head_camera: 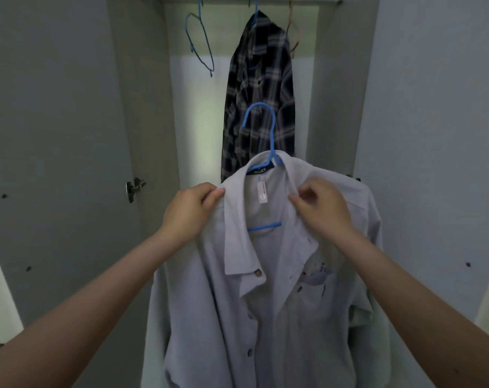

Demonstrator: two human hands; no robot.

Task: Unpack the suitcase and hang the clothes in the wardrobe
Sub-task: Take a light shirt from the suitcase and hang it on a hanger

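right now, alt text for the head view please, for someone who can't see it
Two hands, left hand and right hand, pinch the collar of a pale shirt on a blue hanger before an open wardrobe. Inside hang a dark plaid shirt and an empty blue hanger.

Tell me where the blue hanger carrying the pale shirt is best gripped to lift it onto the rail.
Probably the bare neck just below the hook of the blue hanger, approached from the front. It stands clear above the collar of the pale shirt, while the shoulders are covered by fabric, which the left hand and right hand pinch.
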